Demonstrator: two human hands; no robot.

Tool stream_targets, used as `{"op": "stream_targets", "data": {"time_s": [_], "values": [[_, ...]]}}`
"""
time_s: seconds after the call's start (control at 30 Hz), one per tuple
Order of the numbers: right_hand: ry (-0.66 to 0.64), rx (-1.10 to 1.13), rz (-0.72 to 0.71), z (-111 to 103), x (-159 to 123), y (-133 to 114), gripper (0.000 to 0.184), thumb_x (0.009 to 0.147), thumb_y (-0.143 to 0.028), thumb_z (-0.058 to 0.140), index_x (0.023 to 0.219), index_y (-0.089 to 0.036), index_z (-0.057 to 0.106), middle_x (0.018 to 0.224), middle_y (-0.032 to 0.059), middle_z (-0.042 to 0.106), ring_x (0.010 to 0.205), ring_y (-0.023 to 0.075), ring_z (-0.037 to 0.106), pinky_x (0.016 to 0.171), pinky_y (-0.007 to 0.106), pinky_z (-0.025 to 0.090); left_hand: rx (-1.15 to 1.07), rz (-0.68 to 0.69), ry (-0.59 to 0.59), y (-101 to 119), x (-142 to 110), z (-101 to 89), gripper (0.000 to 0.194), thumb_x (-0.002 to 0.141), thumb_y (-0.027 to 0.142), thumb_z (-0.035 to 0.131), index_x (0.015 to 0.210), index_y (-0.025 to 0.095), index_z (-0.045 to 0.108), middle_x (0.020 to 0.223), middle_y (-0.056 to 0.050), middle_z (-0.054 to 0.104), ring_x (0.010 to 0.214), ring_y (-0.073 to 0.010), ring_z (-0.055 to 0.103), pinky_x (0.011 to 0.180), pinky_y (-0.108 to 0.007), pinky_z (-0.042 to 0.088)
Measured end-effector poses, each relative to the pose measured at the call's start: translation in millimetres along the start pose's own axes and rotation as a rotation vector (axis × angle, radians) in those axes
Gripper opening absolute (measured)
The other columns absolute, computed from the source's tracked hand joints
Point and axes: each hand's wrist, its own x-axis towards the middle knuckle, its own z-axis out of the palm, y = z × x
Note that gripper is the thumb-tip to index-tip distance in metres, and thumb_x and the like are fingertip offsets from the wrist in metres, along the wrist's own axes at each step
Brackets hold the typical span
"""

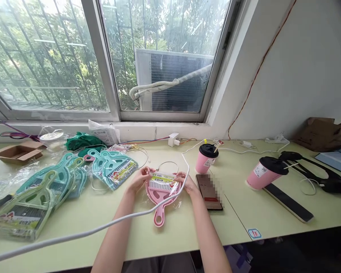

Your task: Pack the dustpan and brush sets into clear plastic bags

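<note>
In front of me a pink dustpan and brush set (158,195) lies in a clear plastic bag, its looped handle pointing toward me. A printed label (162,179) crosses its far edge, above the pale bristles. My left hand (142,178) pinches the bag's far left corner. At the far right corner my right hand (185,182) grips the bag between thumb and fingers. A white cable (147,213) passes in front of the set and my right hand. To the left are bagged teal dustpan sets (108,165) and a green dustpan set (31,204).
Right of my hands are a phone (208,193), a pink cup (203,163) and another pink cup (265,174) on a dark slab (290,203). An open cardboard box (17,151) and green plastic (83,141) sit at the back left. A white adapter (173,139) stands by the window.
</note>
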Motion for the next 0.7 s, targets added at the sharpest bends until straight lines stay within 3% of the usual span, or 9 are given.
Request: {"op": "stream_targets", "data": {"time_s": [0.1, 0.27, 0.4, 0.53, 0.7], "values": [[-0.005, -0.055, -0.039, 2, 1, 0, 0.036, 0.038, -0.030, 0.088, 0.054, -0.018, 0.058, 0.090, 0.0075, 0.072, 0.088, 0.0248, 0.067, 0.078, 0.035, 0.051, 0.007, 0.012, 0.012, -5, 2, 0.7, 0.033, 0.056, 0.014, 0.078, 0.068, 0.016, 0.048, 0.089, -0.004, 0.064, 0.079, -0.0159, 0.062, 0.066, -0.024, 0.046], [0.037, -0.343, -0.143, 4, 2, -1, 0.028, 0.045, -0.034, 0.083, 0.058, -0.018, 0.064, 0.076, 0.0073, 0.071, 0.078, 0.0245, 0.066, 0.071, 0.035, 0.051, 0.030, 0.011, 0.057, -5, 0, 1.7, 0.030, 0.057, 0.014, 0.075, 0.067, 0.016, 0.046, 0.091, -0.003, 0.064, 0.077, -0.0147, 0.061, 0.067, -0.025, 0.046], [0.001, -0.468, -0.154, 2, -2, -5, 0.026, 0.050, -0.035, 0.081, 0.065, -0.018, 0.070, 0.083, 0.0087, 0.072, 0.079, 0.0247, 0.066, 0.069, 0.035, 0.052, 0.016, 0.020, 0.064, -2, -1, 4.3, 0.028, 0.058, 0.011, 0.072, 0.068, 0.016, 0.046, 0.091, -0.002, 0.063, 0.077, -0.0146, 0.061, 0.068, -0.025, 0.046], [-0.079, -0.501, -0.178, 2, -7, -9, 0.027, 0.052, -0.037, 0.081, 0.070, -0.017, 0.073, 0.090, 0.0099, 0.072, 0.088, 0.0255, 0.067, 0.078, 0.036, 0.052, -0.007, 0.007, 0.095, 2, -2, 7.4, 0.030, 0.056, 0.011, 0.072, 0.066, 0.016, 0.045, 0.090, -0.002, 0.062, 0.076, -0.0147, 0.060, 0.068, -0.025, 0.046], [-0.007, -0.604, -0.249, 3, -7, -6, 0.032, 0.066, -0.047, 0.071, 0.063, -0.016, 0.074, 0.093, 0.0134, 0.072, 0.080, 0.0250, 0.068, 0.074, 0.036, 0.052, 0.016, -0.047, 0.123, 6, -6, 8.7, 0.027, 0.055, 0.010, 0.069, 0.066, 0.016, 0.045, 0.089, -0.001, 0.060, 0.071, -0.0122, 0.056, 0.063, -0.023, 0.043]]}}
